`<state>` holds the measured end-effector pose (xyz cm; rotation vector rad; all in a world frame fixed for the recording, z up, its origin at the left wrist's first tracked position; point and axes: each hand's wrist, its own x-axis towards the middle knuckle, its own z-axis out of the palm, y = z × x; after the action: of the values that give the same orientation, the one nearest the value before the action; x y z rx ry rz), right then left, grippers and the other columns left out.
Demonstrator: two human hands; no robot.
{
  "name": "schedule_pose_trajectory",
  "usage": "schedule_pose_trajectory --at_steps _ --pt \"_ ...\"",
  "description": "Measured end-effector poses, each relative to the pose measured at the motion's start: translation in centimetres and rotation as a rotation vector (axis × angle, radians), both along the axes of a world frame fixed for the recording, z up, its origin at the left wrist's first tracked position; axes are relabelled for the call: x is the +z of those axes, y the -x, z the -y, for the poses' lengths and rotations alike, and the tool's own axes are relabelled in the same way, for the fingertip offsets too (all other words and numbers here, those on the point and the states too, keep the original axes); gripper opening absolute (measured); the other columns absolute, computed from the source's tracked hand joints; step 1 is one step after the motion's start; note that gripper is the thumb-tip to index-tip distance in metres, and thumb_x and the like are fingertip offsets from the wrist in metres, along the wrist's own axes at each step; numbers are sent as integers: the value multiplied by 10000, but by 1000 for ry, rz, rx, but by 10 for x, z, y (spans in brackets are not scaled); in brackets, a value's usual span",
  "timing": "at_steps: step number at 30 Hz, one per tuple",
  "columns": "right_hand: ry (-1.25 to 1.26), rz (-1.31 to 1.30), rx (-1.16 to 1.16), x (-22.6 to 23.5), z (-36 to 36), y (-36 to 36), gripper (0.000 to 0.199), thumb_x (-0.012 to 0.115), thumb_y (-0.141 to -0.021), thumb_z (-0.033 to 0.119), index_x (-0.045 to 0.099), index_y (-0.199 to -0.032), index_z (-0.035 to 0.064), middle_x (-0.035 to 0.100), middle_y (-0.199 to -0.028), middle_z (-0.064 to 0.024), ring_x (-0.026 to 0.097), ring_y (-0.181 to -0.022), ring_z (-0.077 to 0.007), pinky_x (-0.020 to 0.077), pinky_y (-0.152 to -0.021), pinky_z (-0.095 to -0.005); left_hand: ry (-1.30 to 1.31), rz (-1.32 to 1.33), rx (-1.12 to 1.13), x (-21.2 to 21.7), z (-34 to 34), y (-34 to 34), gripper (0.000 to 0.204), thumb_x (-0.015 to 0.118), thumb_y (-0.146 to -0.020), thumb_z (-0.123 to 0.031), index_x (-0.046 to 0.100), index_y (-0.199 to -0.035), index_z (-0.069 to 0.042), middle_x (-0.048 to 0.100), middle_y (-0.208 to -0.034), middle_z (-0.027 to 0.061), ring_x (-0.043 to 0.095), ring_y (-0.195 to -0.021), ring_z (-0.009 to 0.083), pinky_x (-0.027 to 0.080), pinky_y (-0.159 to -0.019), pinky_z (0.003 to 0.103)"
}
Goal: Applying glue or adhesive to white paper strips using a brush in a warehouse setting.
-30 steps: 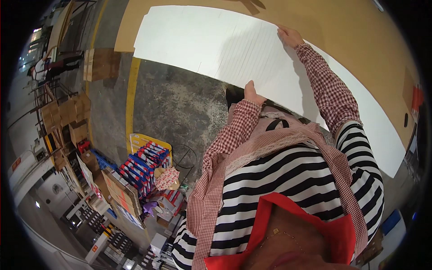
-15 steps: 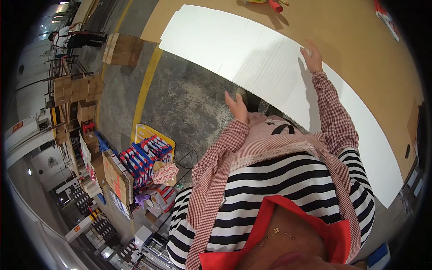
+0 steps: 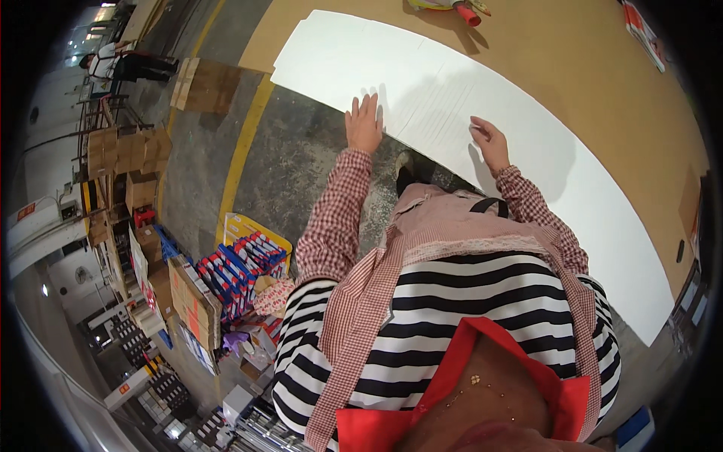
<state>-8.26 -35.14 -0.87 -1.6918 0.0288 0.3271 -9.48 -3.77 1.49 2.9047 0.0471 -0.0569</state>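
Observation:
A long white cardboard sheet (image 3: 542, 151), creased with several lines across its middle, lies on larger brown cardboard (image 3: 557, 68). My left hand (image 3: 364, 126) is at the sheet's near edge, fingers stretched and apart, with nothing in it. Over the sheet to the right is my right hand (image 3: 491, 145), its fingers bent and the thumb apart from them; it holds nothing that I can see. Whether either hand touches the sheet is hard to tell.
A red-handled tool (image 3: 468, 15) lies on the brown cardboard at the far side, and red-and-white printed matter (image 3: 642, 34) at the far right. Left on the floor are a cardboard box (image 3: 205, 85) and a pile of blue-and-red packs (image 3: 245, 271). Another person (image 3: 124, 65) stands far left.
My left hand has moved up and forward from beside my body to the sheet's near edge. My right hand has come back nearer and to the left over the sheet.

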Motion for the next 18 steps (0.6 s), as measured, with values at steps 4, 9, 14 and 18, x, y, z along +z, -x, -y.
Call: schedule_pose_trajectory --at_steps 4,9,14,18 --pt "-211 -345 -75 11 -24 12 353 583 -879 132 553 -1198 -18 621 -1073 -81 586 -919 -145 477 -815 -274 -201 -187 -104 -3 -26 -44 557 541 -896 -194 311 -1403 -193 290 -1475 54 234 -1366 308 249 -1082 528" --pt "-412 -539 -138 22 -40 9 342 543 -905 79 499 -1209 -71 609 -1042 -119 591 -863 -170 500 -780 -273 -247 -156 -193 -4 -31 -71 531 545 -894 -167 345 -1385 -195 324 -1454 48 261 -1356 271 265 -1074 525" --pt "-678 -599 -342 19 -55 6 357 512 -913 47 446 -1223 -118 567 -1106 -184 590 -928 -210 515 -831 -291 -193 -167 -285 -6 -31 -78 416 572 -845 -73 471 -1245 -122 449 -1348 69 442 -1227 245 406 -982 426" --pt "-678 -673 -411 9 -61 -1 328 541 -895 64 492 -1175 -101 584 -1047 -158 591 -912 -200 519 -816 -280 -181 -142 -283 -8 -29 -79 389 578 -826 -33 488 -1201 -85 476 -1317 103 474 -1194 260 478 -912 352"
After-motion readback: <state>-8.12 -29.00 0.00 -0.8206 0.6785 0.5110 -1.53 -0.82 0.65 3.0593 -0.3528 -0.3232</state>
